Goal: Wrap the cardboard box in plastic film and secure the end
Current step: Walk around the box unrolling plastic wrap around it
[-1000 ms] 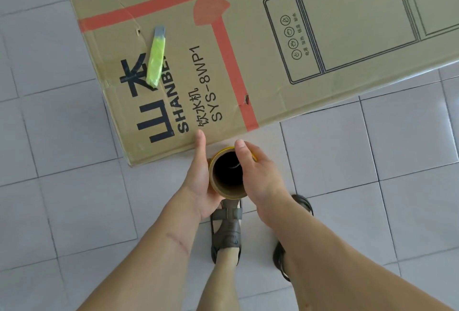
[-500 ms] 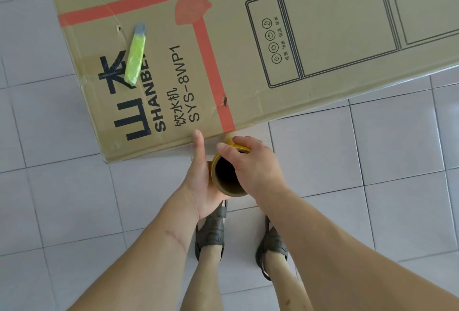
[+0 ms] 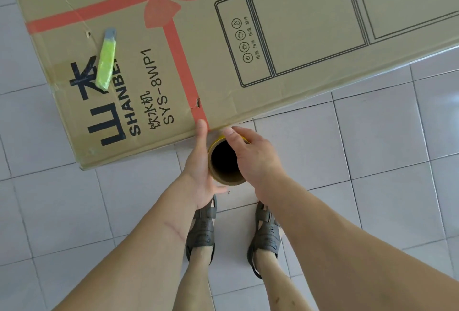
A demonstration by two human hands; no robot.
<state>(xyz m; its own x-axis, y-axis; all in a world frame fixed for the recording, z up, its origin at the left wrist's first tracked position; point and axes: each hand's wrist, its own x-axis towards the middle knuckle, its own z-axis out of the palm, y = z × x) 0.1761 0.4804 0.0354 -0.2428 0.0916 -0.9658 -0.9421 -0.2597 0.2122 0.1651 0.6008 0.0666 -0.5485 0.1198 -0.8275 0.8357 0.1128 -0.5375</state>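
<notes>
A long cardboard box (image 3: 223, 45) printed with a red ribbon and black lettering lies flat on the tiled floor. Upright against its near side stands a roll of plastic film on a cardboard tube (image 3: 224, 161), seen end-on with a dark hollow core. My left hand (image 3: 198, 169) cups the roll's left side, its fingertip reaching the box's top edge. My right hand (image 3: 255, 156) grips the roll from the right, thumb over the rim. The film itself is hidden behind my hands.
A yellow-green utility knife (image 3: 107, 60) with a grey tip lies on the box top near its left end. My two sandalled feet (image 3: 202, 231) stand on the white floor tiles (image 3: 372, 142) just below the roll.
The view has slid so the box sits further right and lower in frame. My feet now stand side by side. Both hands keep hold of the roll against the box's side.
</notes>
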